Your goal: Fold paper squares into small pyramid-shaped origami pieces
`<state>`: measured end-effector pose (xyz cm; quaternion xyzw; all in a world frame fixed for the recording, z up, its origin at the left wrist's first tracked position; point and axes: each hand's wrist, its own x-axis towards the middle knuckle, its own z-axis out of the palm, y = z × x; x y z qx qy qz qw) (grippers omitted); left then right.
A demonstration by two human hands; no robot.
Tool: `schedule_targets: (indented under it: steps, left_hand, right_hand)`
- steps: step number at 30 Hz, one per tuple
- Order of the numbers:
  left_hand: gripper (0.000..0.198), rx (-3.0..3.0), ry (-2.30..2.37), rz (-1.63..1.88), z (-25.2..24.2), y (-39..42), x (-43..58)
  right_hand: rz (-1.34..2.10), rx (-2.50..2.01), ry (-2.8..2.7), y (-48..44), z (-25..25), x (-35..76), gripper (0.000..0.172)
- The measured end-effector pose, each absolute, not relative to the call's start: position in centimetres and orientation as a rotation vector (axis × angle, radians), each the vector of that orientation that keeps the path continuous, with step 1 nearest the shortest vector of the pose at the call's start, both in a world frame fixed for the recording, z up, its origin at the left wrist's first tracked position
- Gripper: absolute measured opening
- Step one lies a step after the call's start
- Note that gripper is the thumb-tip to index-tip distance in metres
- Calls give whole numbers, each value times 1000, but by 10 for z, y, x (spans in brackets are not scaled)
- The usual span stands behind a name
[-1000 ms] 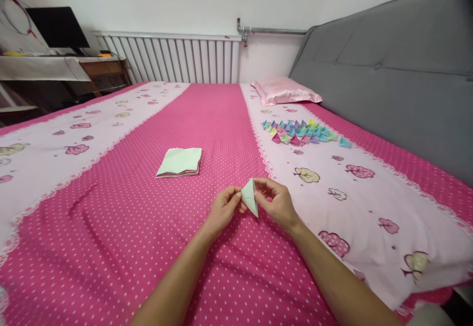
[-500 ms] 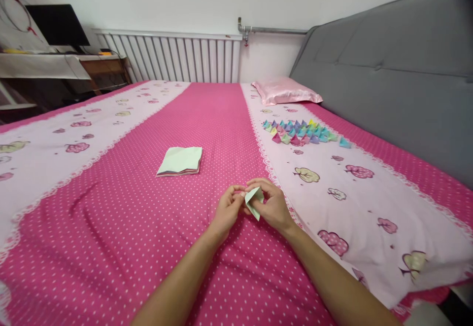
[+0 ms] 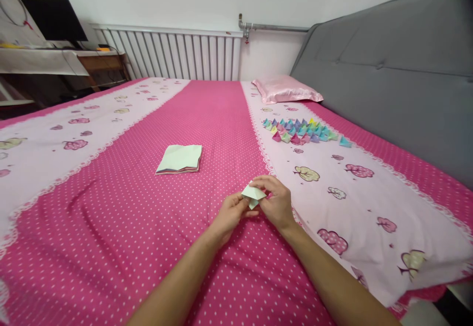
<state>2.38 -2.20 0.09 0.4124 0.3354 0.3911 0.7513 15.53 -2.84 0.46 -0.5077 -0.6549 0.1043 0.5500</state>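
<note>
Between my two hands is a small piece of folded pale green paper (image 3: 253, 193), held above the bed's pink dotted cover. My left hand (image 3: 233, 212) pinches its left side with thumb and fingers. On the right side, my right hand (image 3: 275, 200) grips it, with the fingers curled over the top edge. Part of the paper is hidden behind the fingers. A stack of square paper sheets (image 3: 180, 159), pale green on top, lies on the cover ahead and to the left of my hands.
Several rows of small folded paper pieces (image 3: 303, 131) in many colours stand on the bed ahead to the right. Behind them lies a pink pillow (image 3: 286, 89). A grey headboard (image 3: 388, 69) borders the right side, and a white radiator (image 3: 177, 54) stands at the far wall.
The folded paper has turned in my hands, from a standing pointed shape to a wider shape with a flap below. My right fingers have shifted to its top and right edge.
</note>
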Motion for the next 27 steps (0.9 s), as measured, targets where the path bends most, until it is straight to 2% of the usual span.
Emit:
schedule_targets:
  steps: [4, 8, 12, 17, 20, 23, 25, 27]
  left_hand:
    - [16, 764, 719, 918, 6, -18, 20]
    - [18, 707, 687, 966, 12, -16, 15]
    - [21, 679, 635, 979, 13, -17, 11]
    - [22, 793, 599, 941, 12, -20, 13]
    - [26, 933, 640, 920, 10, -19, 15]
    - [26, 1011, 657, 886, 8, -17, 15]
    - [29, 1037, 672, 865, 7, -16, 15]
    - [32, 1052, 702, 838, 6, -15, 14]
  right_hand:
    - [213, -1179, -1709, -28, 8, 158, 31]
    - [332, -1077, -1872, -31, 12, 163, 46]
    - [495, -1097, -1824, -31, 10, 163, 37]
    - [434, -1126, -1701, -27, 6, 159, 31]
    - [495, -1102, -1607, -27, 5, 156, 47]
    - [732, -1123, -1451, -27, 6, 157, 58]
    - [886, -1123, -1372, -27, 6, 158, 53]
    - [965, -1104, -1328, -26, 6, 159, 38]
